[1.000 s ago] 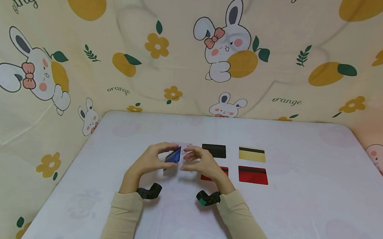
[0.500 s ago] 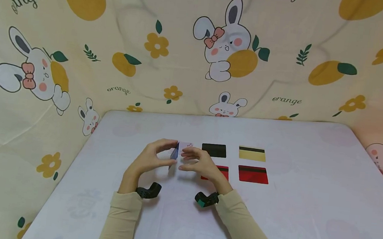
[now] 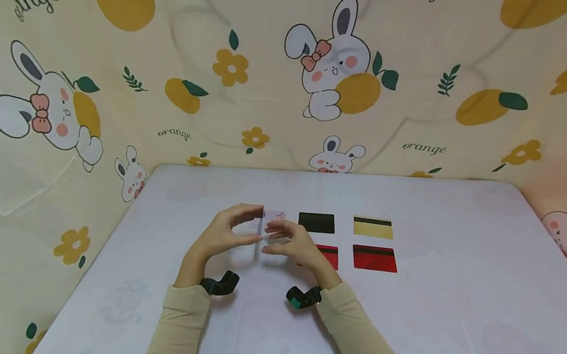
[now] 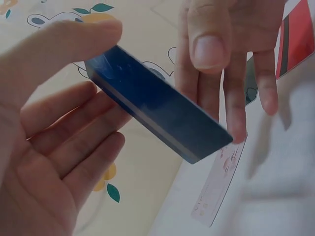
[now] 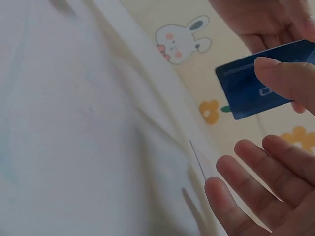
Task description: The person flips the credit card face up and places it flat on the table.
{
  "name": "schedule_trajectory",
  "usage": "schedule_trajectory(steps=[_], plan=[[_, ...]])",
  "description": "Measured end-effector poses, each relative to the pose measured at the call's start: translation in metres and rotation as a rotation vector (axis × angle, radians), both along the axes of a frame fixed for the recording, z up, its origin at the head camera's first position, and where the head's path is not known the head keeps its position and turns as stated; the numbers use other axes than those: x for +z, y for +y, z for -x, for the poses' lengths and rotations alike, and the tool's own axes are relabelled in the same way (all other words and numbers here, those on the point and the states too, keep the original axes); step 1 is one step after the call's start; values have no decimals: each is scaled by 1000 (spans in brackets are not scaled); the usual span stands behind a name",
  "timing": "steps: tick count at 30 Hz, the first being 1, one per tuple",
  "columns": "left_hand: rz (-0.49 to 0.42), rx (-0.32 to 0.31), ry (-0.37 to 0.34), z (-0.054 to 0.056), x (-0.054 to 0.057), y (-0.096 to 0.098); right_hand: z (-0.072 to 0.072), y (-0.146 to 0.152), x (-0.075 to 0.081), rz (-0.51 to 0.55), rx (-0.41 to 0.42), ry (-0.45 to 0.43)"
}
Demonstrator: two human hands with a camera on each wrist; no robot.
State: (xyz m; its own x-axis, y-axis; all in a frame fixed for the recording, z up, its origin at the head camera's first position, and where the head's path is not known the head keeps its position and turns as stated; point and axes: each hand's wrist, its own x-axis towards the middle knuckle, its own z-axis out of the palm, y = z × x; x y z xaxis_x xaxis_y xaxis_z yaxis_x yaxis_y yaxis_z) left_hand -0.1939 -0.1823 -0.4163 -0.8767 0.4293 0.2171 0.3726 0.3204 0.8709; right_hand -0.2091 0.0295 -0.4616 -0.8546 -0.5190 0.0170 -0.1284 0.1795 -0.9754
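In the head view, my left hand (image 3: 228,232) grips a blue bank card (image 4: 162,108) by its edges between thumb and fingers, above the table. The card stands almost edge-on to the head camera, while the left wrist view shows its blue face with a pale stripe. Facing it from the right is my right hand (image 3: 297,245), fingers spread and loosely bent, holding nothing. Its thumb overlaps the card in the right wrist view. A pale card with pinkish print (image 3: 275,215) lies flat on the table behind the hands, partly hidden by them.
Right of the hands lie a black card (image 3: 317,222), a gold card (image 3: 373,229), and a red card (image 3: 375,259). Another red card (image 3: 328,255) is partly covered by my right hand. A patterned cloth (image 3: 257,36) hangs behind the white table (image 3: 435,308).
My left hand has turned the blue card from a slant to nearly edge-on to the head camera. The right hand has shifted slightly left.
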Motion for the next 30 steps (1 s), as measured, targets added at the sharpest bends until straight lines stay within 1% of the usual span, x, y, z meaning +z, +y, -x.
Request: schedule_trajectory(steps=[6,10,14,18,26,30], plan=[[-20,-6,7,1,-1,1,-1,-5,-3,22,42,-3],[-38,-20,14,0,0,3,-4,-8,-4,15,50,-6],[-47,-29,9,-1,0,5,-4,-11,-5,7,42,0],[-45,-22,1,-1,0,5,-4,-10,-5,8,32,7],[-34,-6,-38,-2,2,4,-4,-8,-5,2,15,16],[-43,-11,-26,-1,2,2,-4,-7,-3,-2,-7,19]])
